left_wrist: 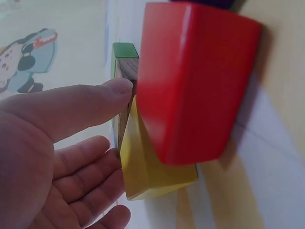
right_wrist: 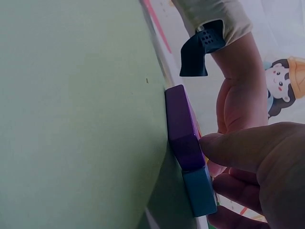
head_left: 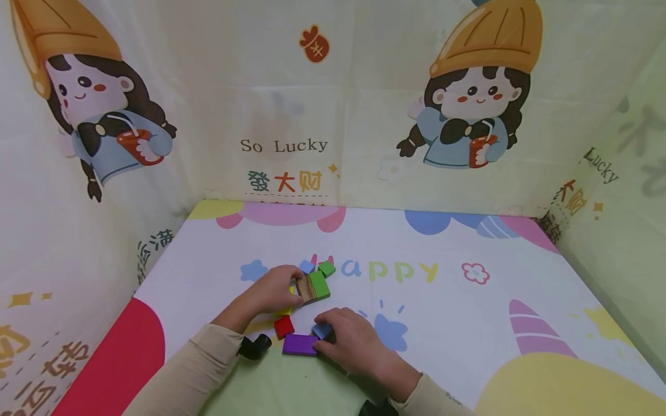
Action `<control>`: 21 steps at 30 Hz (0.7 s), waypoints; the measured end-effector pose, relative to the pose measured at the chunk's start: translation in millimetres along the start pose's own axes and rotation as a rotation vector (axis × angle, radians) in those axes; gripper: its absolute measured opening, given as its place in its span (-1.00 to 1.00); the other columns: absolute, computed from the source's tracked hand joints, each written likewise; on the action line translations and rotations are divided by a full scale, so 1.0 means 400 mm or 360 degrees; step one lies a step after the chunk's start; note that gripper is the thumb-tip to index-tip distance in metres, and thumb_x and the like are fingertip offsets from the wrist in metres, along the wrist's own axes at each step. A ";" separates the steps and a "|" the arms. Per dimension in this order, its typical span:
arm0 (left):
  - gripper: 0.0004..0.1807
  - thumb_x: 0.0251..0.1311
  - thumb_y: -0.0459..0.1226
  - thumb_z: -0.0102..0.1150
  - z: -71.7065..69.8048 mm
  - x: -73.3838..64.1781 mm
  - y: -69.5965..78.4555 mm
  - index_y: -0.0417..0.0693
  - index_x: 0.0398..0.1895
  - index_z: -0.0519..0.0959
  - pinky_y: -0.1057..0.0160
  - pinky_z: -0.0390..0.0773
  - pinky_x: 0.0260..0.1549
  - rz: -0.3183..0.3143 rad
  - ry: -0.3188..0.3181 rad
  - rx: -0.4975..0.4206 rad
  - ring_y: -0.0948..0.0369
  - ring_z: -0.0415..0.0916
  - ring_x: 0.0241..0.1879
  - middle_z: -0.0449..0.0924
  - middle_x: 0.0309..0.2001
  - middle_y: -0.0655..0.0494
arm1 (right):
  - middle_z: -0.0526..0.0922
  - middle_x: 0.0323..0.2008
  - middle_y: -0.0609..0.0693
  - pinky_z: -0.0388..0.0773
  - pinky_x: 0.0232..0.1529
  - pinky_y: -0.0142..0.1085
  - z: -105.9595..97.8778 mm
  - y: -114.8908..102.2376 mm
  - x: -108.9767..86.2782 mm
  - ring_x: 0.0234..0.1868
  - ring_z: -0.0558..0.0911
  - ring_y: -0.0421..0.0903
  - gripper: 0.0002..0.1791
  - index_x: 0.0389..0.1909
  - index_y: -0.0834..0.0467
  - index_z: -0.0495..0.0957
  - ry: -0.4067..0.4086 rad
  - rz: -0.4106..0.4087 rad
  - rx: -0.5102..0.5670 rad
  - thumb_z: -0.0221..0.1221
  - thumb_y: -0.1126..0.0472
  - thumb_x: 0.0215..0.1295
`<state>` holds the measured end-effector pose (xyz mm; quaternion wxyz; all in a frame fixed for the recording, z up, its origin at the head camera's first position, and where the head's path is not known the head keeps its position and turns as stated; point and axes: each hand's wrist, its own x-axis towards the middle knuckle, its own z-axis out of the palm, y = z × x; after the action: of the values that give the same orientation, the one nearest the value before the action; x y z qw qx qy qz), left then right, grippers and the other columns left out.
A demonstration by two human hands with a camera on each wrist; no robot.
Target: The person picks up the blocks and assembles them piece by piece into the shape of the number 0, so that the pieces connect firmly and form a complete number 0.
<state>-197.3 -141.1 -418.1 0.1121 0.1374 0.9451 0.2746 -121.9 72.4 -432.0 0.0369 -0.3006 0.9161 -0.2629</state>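
Note:
My left hand (head_left: 276,289) pinches a wood-grain block (head_left: 306,289) between thumb and fingers, and a green block (head_left: 319,285) sits against its right side. Beside that thumb, a yellow block (left_wrist: 152,171) and a red block (left_wrist: 190,86) loom large in the left wrist view. The right hand (head_left: 354,341) has its thumb and fingers around a small blue block (head_left: 322,330). A purple rectangular block (head_left: 299,345) adjoins the blue one, with the right thumb at its edge in the right wrist view.
Just beyond the wood-grain block lie a small light-blue block (head_left: 307,267) and a small green block (head_left: 326,268). The printed tabletop (head_left: 442,312) is edged by cloth walls (head_left: 364,115) at the back and both sides. A black strap piece (head_left: 255,348) juts from the left cuff.

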 end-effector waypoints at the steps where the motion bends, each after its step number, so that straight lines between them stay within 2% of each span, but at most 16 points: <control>1: -0.51 0.08 -0.30 0.45 0.000 0.000 0.002 -0.24 0.09 0.55 0.00 0.56 0.08 -0.0002 0.0001 0.0004 0.03 0.50 0.02 0.59 0.01 -0.02 | 0.66 -0.05 -0.08 0.56 -0.04 -0.28 -0.001 0.000 0.000 -0.02 0.57 -0.14 -0.61 0.03 0.11 0.62 -0.0003 0.0004 0.0001 0.37 0.04 0.25; 8: -0.51 0.08 -0.30 0.45 0.000 -0.004 0.009 -0.25 0.09 0.55 0.00 0.57 0.07 -0.0031 -0.0002 0.0012 0.04 0.50 0.00 0.58 0.01 -0.03 | 0.65 -0.05 -0.09 0.56 -0.06 -0.29 -0.003 -0.002 0.000 -0.05 0.56 -0.17 -0.60 0.05 0.10 0.62 -0.0033 0.0029 0.0017 0.36 0.03 0.26; 21: -0.48 0.09 -0.27 0.47 0.006 0.001 0.020 -0.27 0.10 0.55 0.01 0.56 0.06 -0.0061 0.0022 0.0002 0.04 0.50 0.00 0.58 0.02 -0.04 | 0.65 -0.05 -0.08 0.56 -0.06 -0.29 -0.001 0.000 0.000 -0.05 0.56 -0.15 -0.61 0.04 0.10 0.62 -0.0002 0.0003 -0.0007 0.37 0.04 0.25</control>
<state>-195.4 -133.4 -415.6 0.1109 0.1174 0.9484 0.2729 -121.9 72.8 -431.5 0.0372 -0.3000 0.9169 -0.2607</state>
